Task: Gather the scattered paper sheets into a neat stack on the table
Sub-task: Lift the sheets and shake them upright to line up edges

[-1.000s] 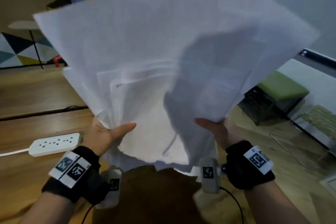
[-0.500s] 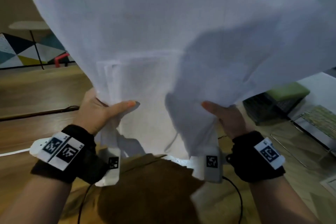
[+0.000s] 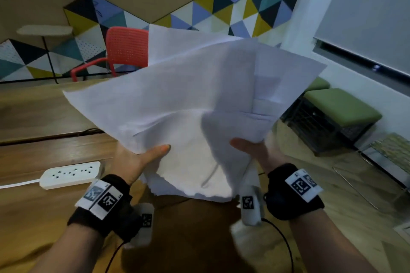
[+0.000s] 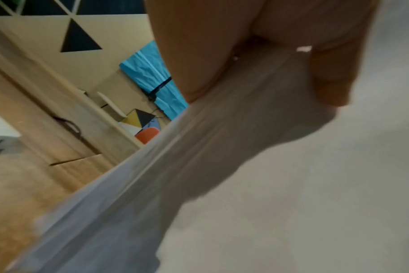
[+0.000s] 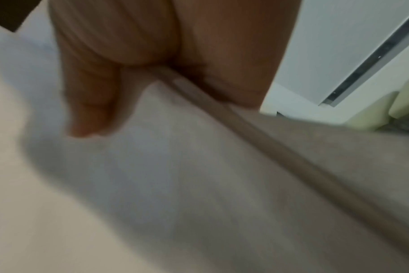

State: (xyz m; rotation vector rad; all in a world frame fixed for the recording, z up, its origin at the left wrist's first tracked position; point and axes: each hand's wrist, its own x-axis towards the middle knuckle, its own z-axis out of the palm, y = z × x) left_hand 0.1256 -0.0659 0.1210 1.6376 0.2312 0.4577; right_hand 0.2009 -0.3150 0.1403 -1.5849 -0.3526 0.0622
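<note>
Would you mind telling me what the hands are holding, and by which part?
Both hands, left and right, pinch a loose bundle of white paper sheets near its lower edge, thumbs on top.

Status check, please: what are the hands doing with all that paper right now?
Left hand and right hand both grip the paper sheets, held above the table. Sheets fanned, not squared. Power strip on table nearby.

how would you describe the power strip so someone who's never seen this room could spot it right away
Start at the long wooden table running across the left. Near its front edge, just left of the person's left hand, lies the power strip. It is the only white slab with rows of sockets and a white cord trailing leftwards.
</note>
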